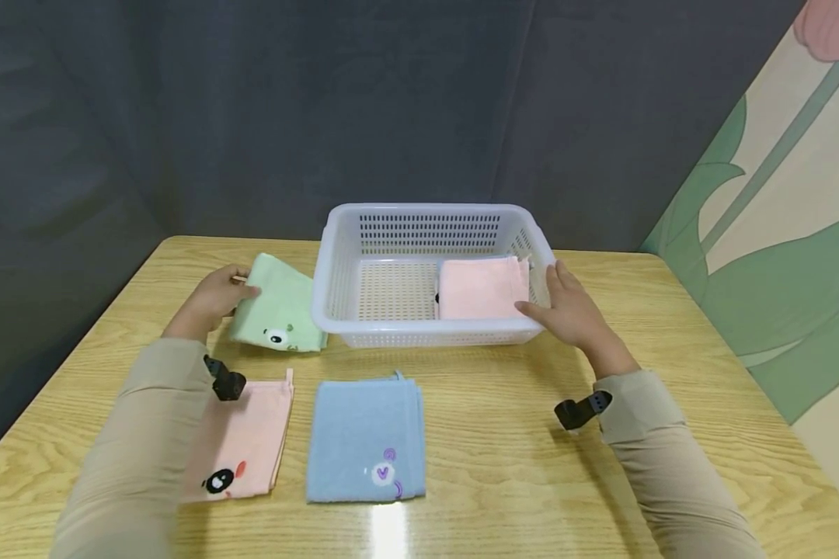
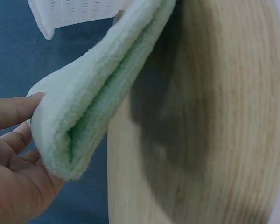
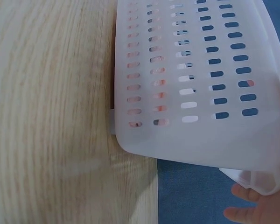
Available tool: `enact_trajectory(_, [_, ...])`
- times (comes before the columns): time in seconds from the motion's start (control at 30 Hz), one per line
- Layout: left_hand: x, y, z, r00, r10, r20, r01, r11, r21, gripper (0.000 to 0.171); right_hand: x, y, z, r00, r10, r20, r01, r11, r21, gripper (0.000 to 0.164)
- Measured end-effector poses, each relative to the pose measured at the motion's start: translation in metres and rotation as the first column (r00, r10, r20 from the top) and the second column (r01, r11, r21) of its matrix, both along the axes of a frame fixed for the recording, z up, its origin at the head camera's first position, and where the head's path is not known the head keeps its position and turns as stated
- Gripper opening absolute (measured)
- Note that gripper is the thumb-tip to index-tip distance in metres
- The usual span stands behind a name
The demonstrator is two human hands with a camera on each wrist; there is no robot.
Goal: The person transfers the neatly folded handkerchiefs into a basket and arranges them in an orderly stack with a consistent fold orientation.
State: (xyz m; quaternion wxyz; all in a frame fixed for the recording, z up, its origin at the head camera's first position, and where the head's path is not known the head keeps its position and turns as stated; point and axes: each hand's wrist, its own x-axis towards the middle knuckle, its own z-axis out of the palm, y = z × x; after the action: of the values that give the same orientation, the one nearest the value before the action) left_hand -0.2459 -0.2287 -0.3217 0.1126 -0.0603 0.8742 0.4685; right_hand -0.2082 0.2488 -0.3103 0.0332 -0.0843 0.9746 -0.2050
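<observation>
A folded light-green towel [image 1: 276,299] with an embroidered eye hangs tilted at the basket's left side. My left hand [image 1: 217,299] pinches its left edge between thumb and fingers; in the left wrist view the thick folded edge of the green towel [image 2: 95,107] stands off the wood. The white perforated basket [image 1: 433,328] sits at the table's back, with a folded pink towel [image 1: 484,289] in its right half. My right hand [image 1: 576,314] grips the basket's right front corner, thumb over the rim. Some fingers show below the rim in the right wrist view.
On the wooden table [image 1: 489,435], a folded pink towel [image 1: 255,435] lies at the front left, partly behind my left sleeve. Right of it lies a folded blue towel [image 1: 363,427] with purple embroidery. A dark curtain [image 1: 322,116] hangs behind the table's back edge.
</observation>
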Motion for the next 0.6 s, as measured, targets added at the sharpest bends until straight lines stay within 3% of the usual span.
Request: enact_trajectory(0.6, [0.007,0.007,0.018,0.990,0.074,-0.124,-0.064,0.995,0.081,0.044,0.000,-0.001,0.001,1.000,-0.009,0.003,0.009,1.000,-0.013,0.092])
